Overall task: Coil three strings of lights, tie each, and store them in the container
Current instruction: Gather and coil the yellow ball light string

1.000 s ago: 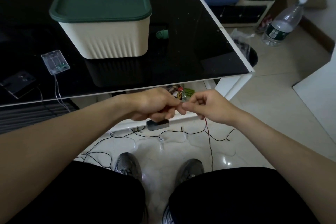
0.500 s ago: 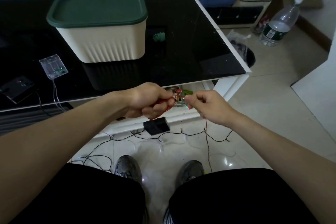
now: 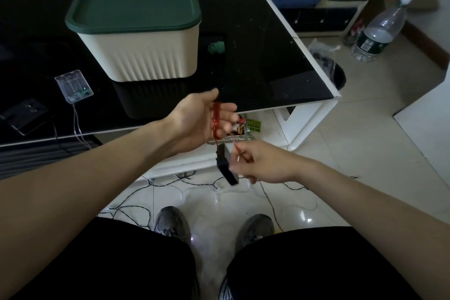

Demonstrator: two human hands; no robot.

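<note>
My left hand [image 3: 199, 117] is palm up in front of the table edge, fingers spread, with a small red wire coil [image 3: 216, 119] looped round them. A black battery box [image 3: 227, 170] hangs just below it. My right hand [image 3: 263, 165], lower and to the right, pinches the red wire [image 3: 239, 156], which trails down to the floor between my shoes. The cream container [image 3: 146, 56] with its green lid [image 3: 134, 10] on stands on the black table [image 3: 267, 68]. A clear battery box [image 3: 73, 85] with thin wire lies on the table's left. A black-wired light string [image 3: 170, 181] sprawls on the floor.
A small green object [image 3: 216, 47] lies right of the container and a dark phone [image 3: 24, 114] lies at the table's left edge. A water bottle [image 3: 379, 31] and a black bin [image 3: 334, 73] stand on the tiled floor to the right. A blue sofa is behind the table.
My left hand has turned palm up and spread its fingers, showing the red coil round them. My right hand has dropped down and away with the wire. The black battery box swings below.
</note>
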